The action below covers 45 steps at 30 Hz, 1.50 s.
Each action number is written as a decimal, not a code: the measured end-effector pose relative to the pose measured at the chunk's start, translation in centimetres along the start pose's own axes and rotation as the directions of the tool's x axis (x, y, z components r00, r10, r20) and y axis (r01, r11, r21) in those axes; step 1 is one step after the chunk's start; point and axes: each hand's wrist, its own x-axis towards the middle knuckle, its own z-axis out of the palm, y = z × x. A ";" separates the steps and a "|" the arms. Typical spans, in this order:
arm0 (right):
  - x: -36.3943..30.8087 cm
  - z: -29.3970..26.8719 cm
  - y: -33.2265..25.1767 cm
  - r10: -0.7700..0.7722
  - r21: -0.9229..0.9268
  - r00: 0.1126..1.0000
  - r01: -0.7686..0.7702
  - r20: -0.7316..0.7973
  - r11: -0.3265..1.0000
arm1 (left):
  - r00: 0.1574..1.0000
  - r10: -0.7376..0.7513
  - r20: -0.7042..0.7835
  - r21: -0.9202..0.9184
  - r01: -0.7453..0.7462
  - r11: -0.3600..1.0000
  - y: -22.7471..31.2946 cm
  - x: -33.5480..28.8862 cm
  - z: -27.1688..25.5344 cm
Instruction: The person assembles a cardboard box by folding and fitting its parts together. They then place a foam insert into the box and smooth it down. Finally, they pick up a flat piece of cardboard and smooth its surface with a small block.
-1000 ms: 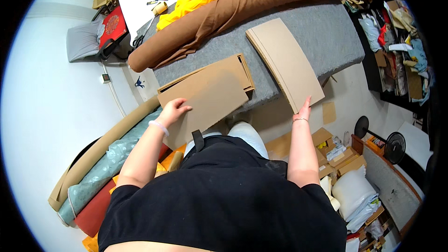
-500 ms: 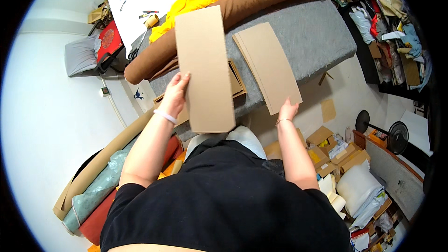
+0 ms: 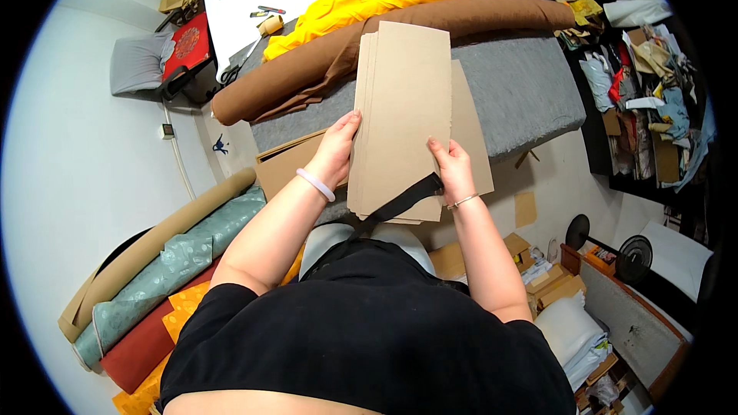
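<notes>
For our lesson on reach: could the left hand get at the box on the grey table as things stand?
Probably yes, once free: the left hand holds the sheets, but the box lies close, its left part in plain view.

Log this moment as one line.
left hand: holds cardboard sheets by left edge; right hand: holds right edge; brown fabric roll: on grey-covered table

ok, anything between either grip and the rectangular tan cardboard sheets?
Left side, nothing visible: the left grip is on the left edge of the rectangular tan cardboard sheets. Right side, a flat black strap crosses their lower part and reaches the right grip; can't tell if it's caught between.
</notes>
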 end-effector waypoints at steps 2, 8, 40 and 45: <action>0.3 -0.2 -0.2 -0.043 -0.008 0.999 0.043 0.027 0.999 | 0.998 0.046 0.036 0.024 -0.047 0.999 0.1 0.0 -0.8; 0.0 1.0 -2.2 -0.027 0.026 0.988 0.024 0.152 0.999 | 0.991 0.084 0.102 0.041 -0.089 0.995 1.7 -1.7 -0.4; 7.4 -0.1 8.2 -0.412 -0.783 0.799 0.564 0.438 0.263 | 0.565 0.396 -0.724 0.629 0.303 0.716 -5.1 -9.4 -27.1; 5.0 6.0 11.4 -0.470 -0.905 0.838 0.392 0.276 0.167 | 0.678 0.276 -0.682 0.576 0.265 0.773 -4.3 -10.0 -28.0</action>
